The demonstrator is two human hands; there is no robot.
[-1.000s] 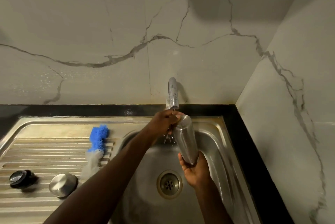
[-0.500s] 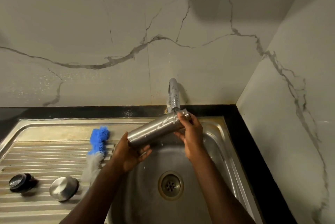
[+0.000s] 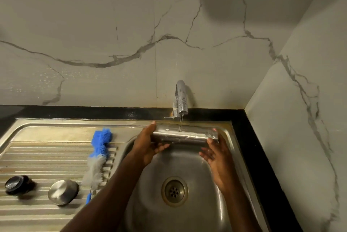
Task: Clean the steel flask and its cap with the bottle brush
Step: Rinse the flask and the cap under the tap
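The steel flask (image 3: 183,136) lies level across the sink basin, under a thin stream from the tap (image 3: 180,100). My left hand (image 3: 148,142) grips its left end, thumb over the top and fingers under. My right hand (image 3: 216,153) cups the right end, near the neck, from below. The bottle brush (image 3: 99,153), blue at its head and grey lower down, lies on the drainboard left of the basin. The round steel cap (image 3: 62,191) sits on the drainboard near the brush handle, and a black inner stopper (image 3: 17,186) lies further left.
The steel sink basin (image 3: 206,203) has a drain (image 3: 174,191) at its middle, below my hands. A ribbed drainboard (image 3: 47,158) spreads to the left. A black counter strip (image 3: 262,156) and marble walls close in behind and on the right.
The flask went from upright under the tap to tilted, then to level. My left hand moved to its left end and my right hand slid to its right end.
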